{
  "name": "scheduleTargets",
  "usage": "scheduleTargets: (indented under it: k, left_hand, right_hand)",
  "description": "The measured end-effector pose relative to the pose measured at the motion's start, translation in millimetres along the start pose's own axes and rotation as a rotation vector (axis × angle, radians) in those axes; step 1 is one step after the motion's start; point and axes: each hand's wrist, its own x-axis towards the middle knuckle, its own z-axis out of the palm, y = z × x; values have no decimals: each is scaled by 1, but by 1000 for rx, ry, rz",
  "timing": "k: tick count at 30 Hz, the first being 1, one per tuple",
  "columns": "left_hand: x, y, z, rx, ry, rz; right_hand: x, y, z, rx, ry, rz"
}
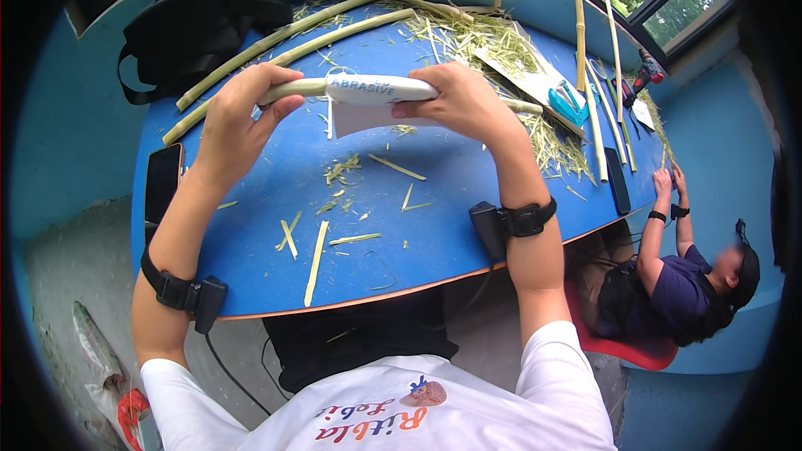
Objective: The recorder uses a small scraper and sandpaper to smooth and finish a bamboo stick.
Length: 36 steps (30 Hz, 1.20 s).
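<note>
Above the blue table, I hold a pale green peeled stalk (pixel 311 88), level and pointing left to right. My left hand (pixel 236 115) is closed on its left part, thumb below and fingers above. A sheet of sandpaper (pixel 361 119), white on its printed back, is folded over the stalk's middle, with a grey flap hanging down. My right hand (pixel 466 102) is closed around the sandpaper's right end, pinching it onto the stalk. The stalk under the paper and hand is hidden.
Shavings (pixel 547 138) and long stalks (pixel 284 29) cover the blue table (pixel 451 238). A black bag (pixel 188 29), phone (pixel 163 184), turquoise tool (pixel 568 106) and drill (pixel 647 73) lie around. At right, a person (pixel 668 284) sits with hands at the table edge.
</note>
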Motion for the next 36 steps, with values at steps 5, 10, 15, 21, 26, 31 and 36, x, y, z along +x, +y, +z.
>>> scheduleTargets:
  k: [5,10,15,21,26,31,36]
  left_hand:
    - [1,-19,-14,-214,143,-400]
    - [2,-33,-16,-405,368,-495]
    - [2,-38,-13,-433,424,-492]
    - [-2,-33,-8,-290,300,-396]
    - [-2,-14,-3,-287,145,-356]
    - [-2,-18,-3,-313,173,-419]
    - [0,-32,-8,-463,353,-468]
  right_hand:
    - [-2,24,-17,26,10,190]
    - [-6,30,-28,-50,41,233]
    - [-7,32,-24,-57,40,199]
    - [-3,20,-21,40,-39,203]
    - [-2,11,-12,53,-27,99]
    - [0,6,-12,55,-71,115]
    - [-1,13,-14,76,-34,174]
